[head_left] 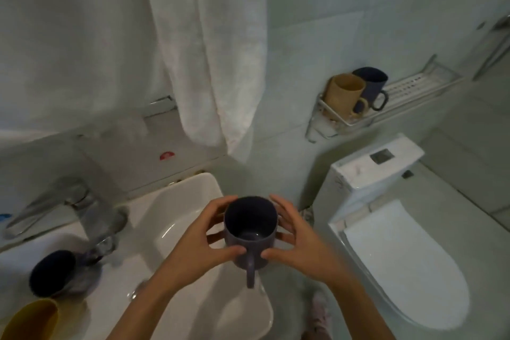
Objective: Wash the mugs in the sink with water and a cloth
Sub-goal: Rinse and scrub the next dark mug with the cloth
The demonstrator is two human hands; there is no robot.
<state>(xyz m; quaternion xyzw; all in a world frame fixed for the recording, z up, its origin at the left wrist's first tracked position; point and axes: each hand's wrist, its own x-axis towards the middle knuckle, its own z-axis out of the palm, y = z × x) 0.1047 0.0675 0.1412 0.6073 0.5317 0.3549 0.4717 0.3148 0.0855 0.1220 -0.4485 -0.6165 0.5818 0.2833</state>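
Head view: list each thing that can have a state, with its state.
Purple mug: upright, held by left hand and right hand.
Dark mug: on its side in sink.
Yellow mug: tipped over.
Tan mug: standing on shelf.
Navy mug: standing on shelf.
Toilet lid: closed.

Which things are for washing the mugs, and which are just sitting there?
For the job: purple mug, held by the left hand and right hand; dark mug under the tap; yellow mug; sink.
Just there: toilet; white curtain; wall shelf.
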